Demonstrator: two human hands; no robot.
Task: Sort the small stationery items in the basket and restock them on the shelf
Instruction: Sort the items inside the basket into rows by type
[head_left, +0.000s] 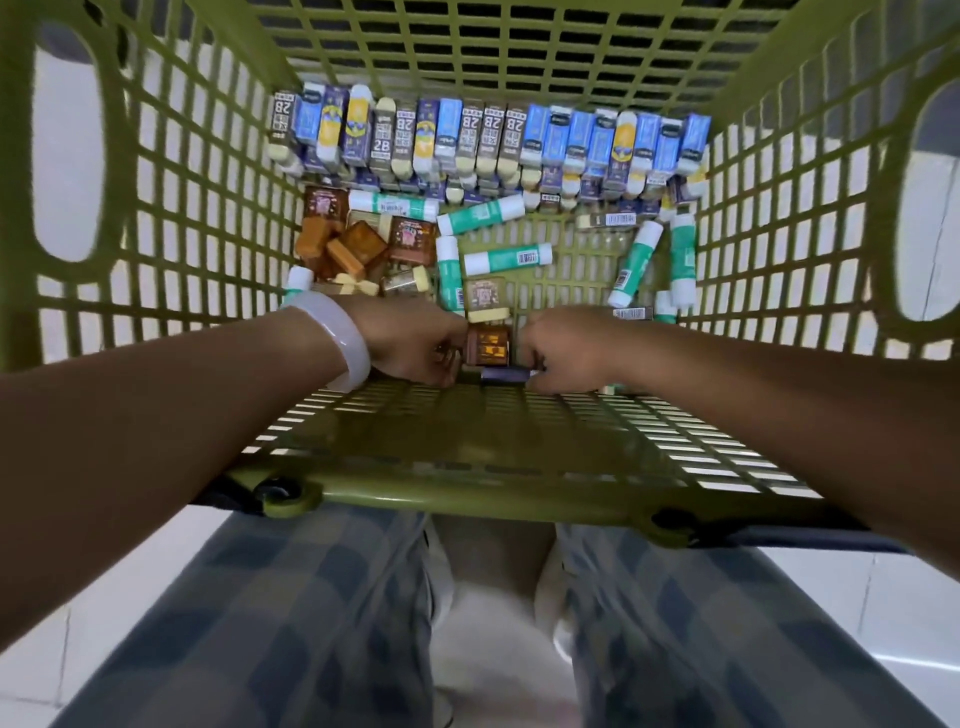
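**Both hands down in basket**

L hand (410, 340) and R hand (563, 348) reach to the near end of the green basket (171, 218), fingers curled under. A brown packet (487, 345) sits between them and a dark box (503, 374) just below; can't tell if either hand actually grips one. White bangle (343, 338) on L wrist. Erasers (488, 137) lined up along far wall; glue sticks (506, 258) loose mid-floor; brown packets piled at left (343, 241).
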